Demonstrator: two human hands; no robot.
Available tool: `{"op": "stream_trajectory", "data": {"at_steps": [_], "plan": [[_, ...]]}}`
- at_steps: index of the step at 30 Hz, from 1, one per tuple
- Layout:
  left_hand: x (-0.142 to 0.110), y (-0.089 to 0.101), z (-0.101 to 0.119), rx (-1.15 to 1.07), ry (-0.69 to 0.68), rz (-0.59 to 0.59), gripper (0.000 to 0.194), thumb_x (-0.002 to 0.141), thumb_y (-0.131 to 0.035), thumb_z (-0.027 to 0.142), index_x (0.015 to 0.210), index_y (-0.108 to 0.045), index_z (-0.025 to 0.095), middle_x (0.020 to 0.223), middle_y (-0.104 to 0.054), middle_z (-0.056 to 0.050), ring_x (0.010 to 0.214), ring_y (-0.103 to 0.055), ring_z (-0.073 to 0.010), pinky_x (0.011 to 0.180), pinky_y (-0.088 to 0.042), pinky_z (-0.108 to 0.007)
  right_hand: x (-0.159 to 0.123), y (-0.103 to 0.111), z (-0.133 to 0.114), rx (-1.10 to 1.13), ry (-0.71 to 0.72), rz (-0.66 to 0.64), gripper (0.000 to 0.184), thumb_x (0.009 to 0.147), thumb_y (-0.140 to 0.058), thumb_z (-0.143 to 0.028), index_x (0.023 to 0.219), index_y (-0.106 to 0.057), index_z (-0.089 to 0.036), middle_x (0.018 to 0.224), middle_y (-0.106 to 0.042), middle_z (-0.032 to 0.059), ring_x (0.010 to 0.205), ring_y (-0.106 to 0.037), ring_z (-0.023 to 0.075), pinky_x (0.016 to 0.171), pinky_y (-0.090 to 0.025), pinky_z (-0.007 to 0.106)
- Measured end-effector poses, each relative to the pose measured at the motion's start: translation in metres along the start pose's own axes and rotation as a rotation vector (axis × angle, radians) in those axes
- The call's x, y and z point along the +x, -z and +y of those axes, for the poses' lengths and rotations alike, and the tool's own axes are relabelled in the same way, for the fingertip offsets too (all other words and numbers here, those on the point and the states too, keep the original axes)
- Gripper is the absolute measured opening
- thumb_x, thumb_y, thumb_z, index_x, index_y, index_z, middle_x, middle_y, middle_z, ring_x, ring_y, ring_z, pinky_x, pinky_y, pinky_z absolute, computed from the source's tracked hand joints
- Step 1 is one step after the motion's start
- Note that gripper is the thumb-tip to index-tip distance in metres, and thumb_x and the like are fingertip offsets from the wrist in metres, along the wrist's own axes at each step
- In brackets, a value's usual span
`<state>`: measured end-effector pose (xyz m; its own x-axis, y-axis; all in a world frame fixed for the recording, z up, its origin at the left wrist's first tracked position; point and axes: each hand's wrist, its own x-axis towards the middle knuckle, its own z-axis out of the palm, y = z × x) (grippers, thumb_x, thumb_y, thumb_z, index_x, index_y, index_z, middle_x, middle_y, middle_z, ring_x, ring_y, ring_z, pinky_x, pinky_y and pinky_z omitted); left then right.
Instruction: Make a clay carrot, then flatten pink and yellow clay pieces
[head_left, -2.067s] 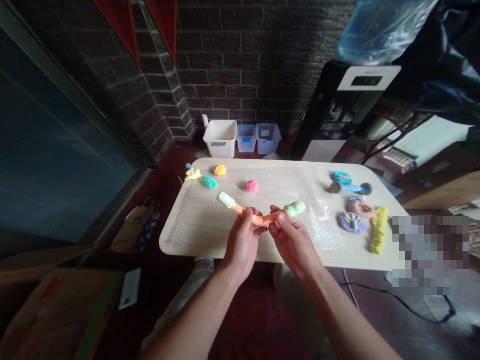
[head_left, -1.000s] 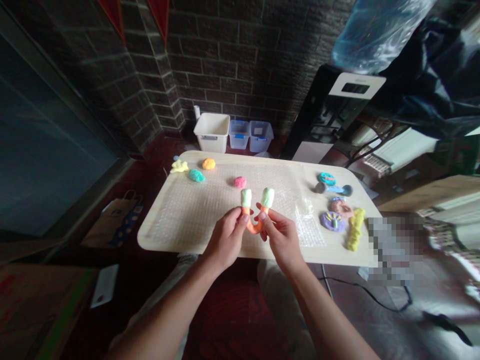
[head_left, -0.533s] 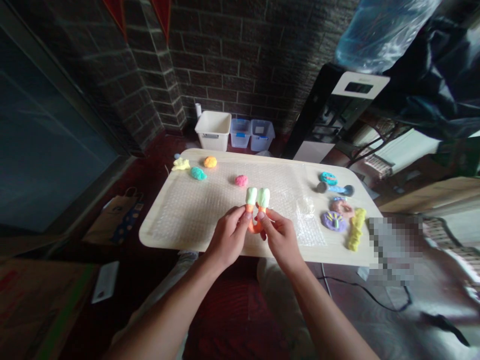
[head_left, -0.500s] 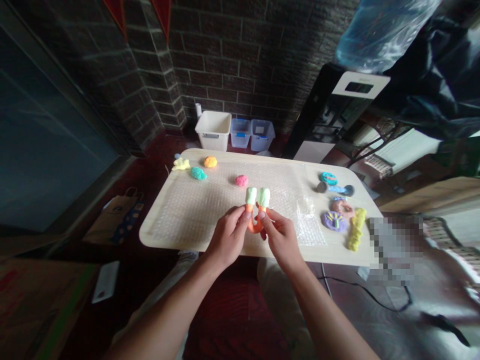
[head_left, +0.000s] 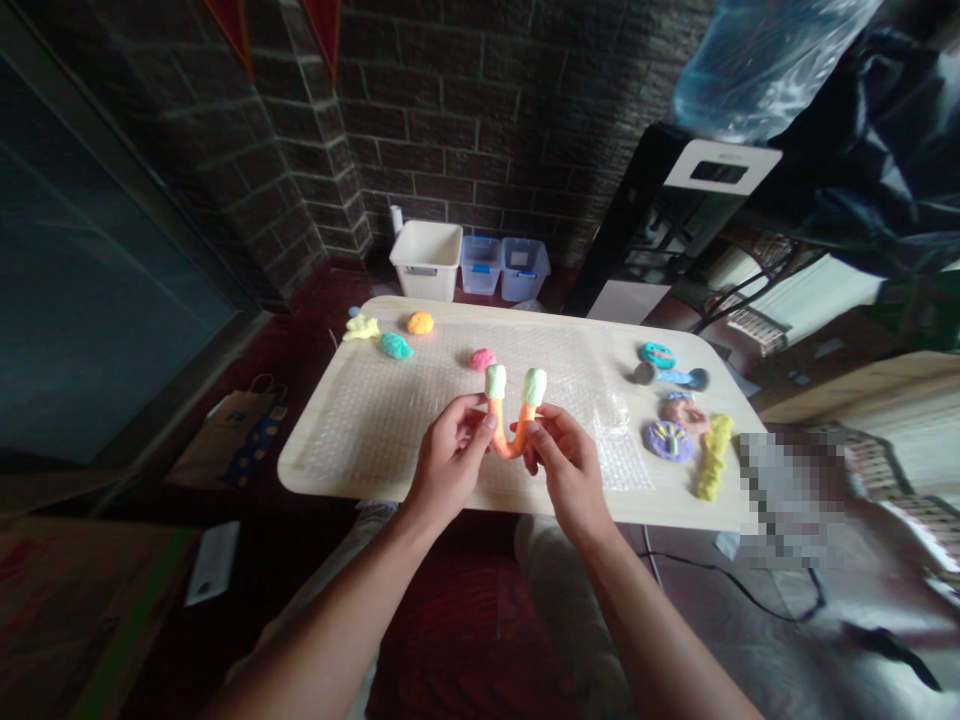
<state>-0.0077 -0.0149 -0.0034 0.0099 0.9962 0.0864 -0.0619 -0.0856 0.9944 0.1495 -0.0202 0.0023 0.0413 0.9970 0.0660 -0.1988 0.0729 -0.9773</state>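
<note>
An orange clay strand with pale green lumps on both ends (head_left: 510, 415) is bent into a U, ends pointing up. My left hand (head_left: 447, 462) pinches its left arm. My right hand (head_left: 564, 466) pinches the right arm. Both hands hover above the near edge of a pale wooden table (head_left: 352, 480) covered with a bubble-wrap sheet (head_left: 390, 410).
Small clay lumps lie at the far left: yellow (head_left: 361, 327), orange (head_left: 420, 322), teal (head_left: 394, 346), and pink (head_left: 482, 358). Clay shapes sit at the right: a teal disc (head_left: 656, 355), a blue dumbbell (head_left: 671, 377), a purple disc (head_left: 666, 440), a yellow strip (head_left: 712, 457). Bins (head_left: 429, 260) stand behind on the floor.
The clay strand went from stretched out sideways to folded into a U. Its green ends met half a second ago and now stand slightly apart. Both hands stayed pinched on it.
</note>
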Motion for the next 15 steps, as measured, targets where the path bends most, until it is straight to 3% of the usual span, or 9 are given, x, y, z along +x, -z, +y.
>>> {"op": "stream_trajectory", "data": {"at_steps": [6, 11, 15], "plan": [[0.0018, 0.0001, -0.0017, 0.01, 0.011, -0.035, 0.033, 0.096, -0.071, 0.044, 0.114, -0.076, 0.017, 0.103, -0.081, -0.011, 0.087, -0.076, -0.0232, 0.078, -0.059, -0.032, -0.0005, 0.0022, 0.0028, -0.066, 0.006, -0.044, 0.028, 0.095, -0.076, -0.043, 0.11, -0.073, -0.02, 0.071, -0.067, -0.0011, 0.054, -0.054, 0.012, 0.051, -0.042, 0.026], [0.0019, -0.0001, -0.003, -0.006, 0.04, -0.023, 0.035, 0.094, -0.073, 0.044, 0.115, -0.08, 0.016, 0.104, -0.083, -0.012, 0.087, -0.078, -0.0243, 0.08, -0.061, -0.034, 0.0017, 0.0042, 0.006, -0.155, -0.006, -0.011, 0.033, 0.092, -0.078, -0.048, 0.108, -0.076, -0.02, 0.074, -0.069, 0.0007, 0.055, -0.056, 0.0134, 0.052, -0.044, 0.029], [0.0013, -0.0015, -0.0011, -0.145, 0.115, 0.013, 0.038, 0.085, -0.084, 0.043, 0.11, -0.081, 0.013, 0.099, -0.084, -0.012, 0.083, -0.078, -0.0229, 0.078, -0.061, -0.033, 0.0029, 0.0064, 0.0091, -0.238, 0.037, -0.012, 0.034, 0.095, -0.073, -0.049, 0.113, -0.079, -0.02, 0.081, -0.069, 0.0033, 0.063, -0.058, 0.0149, 0.057, -0.046, 0.031]]}}
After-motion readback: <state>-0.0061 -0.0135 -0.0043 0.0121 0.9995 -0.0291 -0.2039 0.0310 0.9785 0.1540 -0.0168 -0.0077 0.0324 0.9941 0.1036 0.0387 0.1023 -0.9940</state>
